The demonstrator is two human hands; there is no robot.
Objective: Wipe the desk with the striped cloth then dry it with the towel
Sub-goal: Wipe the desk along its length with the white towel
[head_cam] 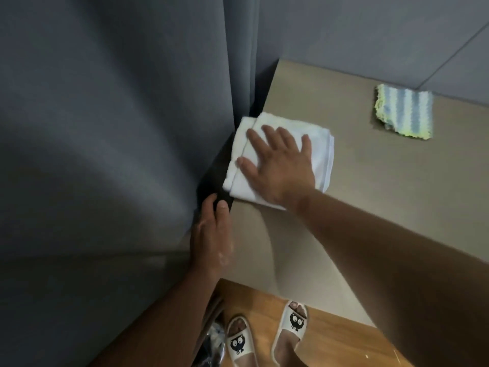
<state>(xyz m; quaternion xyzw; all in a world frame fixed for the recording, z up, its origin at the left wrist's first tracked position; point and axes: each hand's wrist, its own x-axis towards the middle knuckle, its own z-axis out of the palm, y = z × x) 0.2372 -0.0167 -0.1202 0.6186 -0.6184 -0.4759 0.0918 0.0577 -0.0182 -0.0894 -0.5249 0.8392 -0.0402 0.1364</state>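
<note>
A folded white towel (pixel 321 147) lies at the left edge of the beige desk (pixel 370 186), and its left side hangs slightly over that edge. My right hand (pixel 277 162) presses flat on the towel with the fingers spread. My left hand (pixel 211 234) rests on the desk's left edge just below the towel; the thumb lies on top and the fingers are down the dark side. The striped cloth (pixel 404 112), blue and white with a yellow-green border, lies alone near the back of the desk to the right. Neither hand touches it.
A grey curtain (pixel 119 128) hangs tight against the desk's left side. A grey wall (pixel 370 30) runs behind the desk. Below the front edge are a wooden floor (pixel 330 340) and my feet in white slippers (pixel 291 324).
</note>
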